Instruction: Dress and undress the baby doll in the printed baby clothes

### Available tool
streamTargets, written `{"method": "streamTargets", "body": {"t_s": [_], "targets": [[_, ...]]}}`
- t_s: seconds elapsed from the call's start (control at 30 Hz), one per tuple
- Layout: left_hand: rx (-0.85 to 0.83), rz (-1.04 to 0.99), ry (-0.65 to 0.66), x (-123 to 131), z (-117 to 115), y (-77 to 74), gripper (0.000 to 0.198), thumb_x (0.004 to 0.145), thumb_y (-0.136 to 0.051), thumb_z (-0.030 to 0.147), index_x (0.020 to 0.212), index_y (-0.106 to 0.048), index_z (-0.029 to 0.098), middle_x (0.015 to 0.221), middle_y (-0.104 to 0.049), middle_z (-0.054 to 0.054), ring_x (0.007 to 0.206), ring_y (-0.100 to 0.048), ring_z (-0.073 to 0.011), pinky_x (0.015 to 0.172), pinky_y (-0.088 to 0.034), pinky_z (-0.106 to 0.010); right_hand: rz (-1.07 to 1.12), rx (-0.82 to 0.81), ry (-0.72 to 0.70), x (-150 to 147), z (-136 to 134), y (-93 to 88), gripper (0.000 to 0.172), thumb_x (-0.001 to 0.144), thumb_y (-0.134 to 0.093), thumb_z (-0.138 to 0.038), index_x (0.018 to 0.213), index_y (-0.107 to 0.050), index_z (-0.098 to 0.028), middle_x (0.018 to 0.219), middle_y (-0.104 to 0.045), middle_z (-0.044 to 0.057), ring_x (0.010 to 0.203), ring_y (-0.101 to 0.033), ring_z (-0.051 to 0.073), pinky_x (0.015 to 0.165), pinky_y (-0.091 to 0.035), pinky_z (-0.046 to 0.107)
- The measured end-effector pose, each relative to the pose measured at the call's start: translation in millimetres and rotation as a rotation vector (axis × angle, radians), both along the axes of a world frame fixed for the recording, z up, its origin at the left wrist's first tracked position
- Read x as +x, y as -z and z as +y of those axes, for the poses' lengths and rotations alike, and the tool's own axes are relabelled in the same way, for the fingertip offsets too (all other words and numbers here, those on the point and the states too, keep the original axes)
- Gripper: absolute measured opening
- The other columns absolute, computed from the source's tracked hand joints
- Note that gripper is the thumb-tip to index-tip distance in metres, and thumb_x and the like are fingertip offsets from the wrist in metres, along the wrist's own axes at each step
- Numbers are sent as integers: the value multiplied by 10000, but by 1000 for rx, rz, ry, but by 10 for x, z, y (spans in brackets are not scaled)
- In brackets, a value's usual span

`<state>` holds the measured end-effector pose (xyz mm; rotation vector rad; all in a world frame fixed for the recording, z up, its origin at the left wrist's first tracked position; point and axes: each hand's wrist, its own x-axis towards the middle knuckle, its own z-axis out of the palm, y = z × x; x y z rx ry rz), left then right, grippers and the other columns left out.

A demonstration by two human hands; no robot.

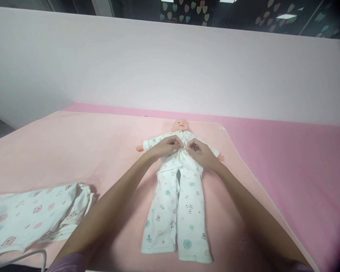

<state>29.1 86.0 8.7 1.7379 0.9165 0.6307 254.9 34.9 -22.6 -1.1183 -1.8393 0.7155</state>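
A baby doll [180,124] lies on its back on a pale pink blanket [107,151], dressed in a white printed top [170,160] and matching trousers [177,215]. My left hand [166,146] and my right hand [200,152] meet over the doll's chest. The fingers of both hands are curled and pinch the front of the top where its two edges join. Both forearms reach in from the bottom of the view, on either side of the trousers.
A second white printed garment [31,219] lies crumpled at the lower left on the blanket. A brighter pink sheet [294,158] covers the bed to the right. A pale wall [170,64] runs behind. A white cable [31,255] curves at the bottom left.
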Motion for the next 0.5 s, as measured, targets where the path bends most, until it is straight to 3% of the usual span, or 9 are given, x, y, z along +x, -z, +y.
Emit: {"method": "streamTargets", "body": {"t_s": [0.23, 0.5], "targets": [[-93, -2, -41, 21, 37, 66, 271, 815, -780, 439, 870, -686, 191, 873, -646, -19, 787, -566, -162, 703, -393, -290, -111, 96, 55, -100, -17, -1, 317, 1093, -463, -506, 916, -558, -260, 834, -537, 7, 796, -506, 213, 814, -452, 376], [-17, 45, -34, 7, -9, 48, 290, 879, -719, 472, 959, -659, 200, 885, -624, -18, 767, -552, -162, 677, -390, -283, 16, -25, 3, -83, 4, 51, 339, 1097, -445, -557, 956, -537, -263, 806, -499, -20, 708, -451, 180, 711, -421, 327]]}}
